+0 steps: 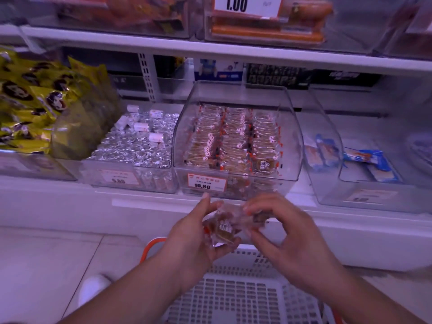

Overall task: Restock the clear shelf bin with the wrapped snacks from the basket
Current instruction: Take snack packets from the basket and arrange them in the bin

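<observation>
Three snack rows (233, 139) in clear bin (291, 118)

A white price card (247, 4) on the top shelf bin reads "1.00". An orange tag (207, 182) on the front of the clear bin (289, 146) reads "10.80"; the small characters above this number are too blurred to read. The tag (119, 178) on the bin of silver candies is also blurred.

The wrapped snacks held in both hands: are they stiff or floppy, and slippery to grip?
The wrapped snacks probably crinkle and slide a little, since the film looks glossy. The brown pieces inside seem flat and firm. Left hand and right hand hold them easily, so they are likely light.
</observation>
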`<action>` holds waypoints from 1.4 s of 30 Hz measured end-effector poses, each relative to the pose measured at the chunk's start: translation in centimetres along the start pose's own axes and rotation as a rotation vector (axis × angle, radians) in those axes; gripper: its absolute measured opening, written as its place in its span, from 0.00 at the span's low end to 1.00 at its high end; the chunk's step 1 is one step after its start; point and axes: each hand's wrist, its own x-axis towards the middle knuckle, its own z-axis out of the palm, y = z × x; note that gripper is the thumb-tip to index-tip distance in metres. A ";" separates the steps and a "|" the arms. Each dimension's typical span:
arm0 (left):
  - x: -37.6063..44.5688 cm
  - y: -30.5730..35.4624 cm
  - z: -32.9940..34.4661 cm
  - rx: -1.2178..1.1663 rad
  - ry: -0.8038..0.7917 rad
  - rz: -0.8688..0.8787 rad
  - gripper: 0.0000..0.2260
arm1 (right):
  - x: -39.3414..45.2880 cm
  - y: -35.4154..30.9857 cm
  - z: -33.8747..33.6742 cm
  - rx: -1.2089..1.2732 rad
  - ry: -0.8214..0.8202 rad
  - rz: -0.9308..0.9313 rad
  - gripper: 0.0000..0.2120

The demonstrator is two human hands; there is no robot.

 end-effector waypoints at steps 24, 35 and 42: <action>-0.5 -2.9 1.4 0.199 0.130 0.557 0.08 | 0.7 -2.6 4.7 1.220 0.309 1.063 0.16; -1.2 -2.6 1.0 1.022 0.099 0.732 0.21 | 0.8 -2.1 3.7 1.326 0.103 0.958 0.21; -1.5 0.9 2.6 0.249 0.091 0.448 0.18 | 0.9 -2.5 3.0 0.408 0.204 0.430 0.17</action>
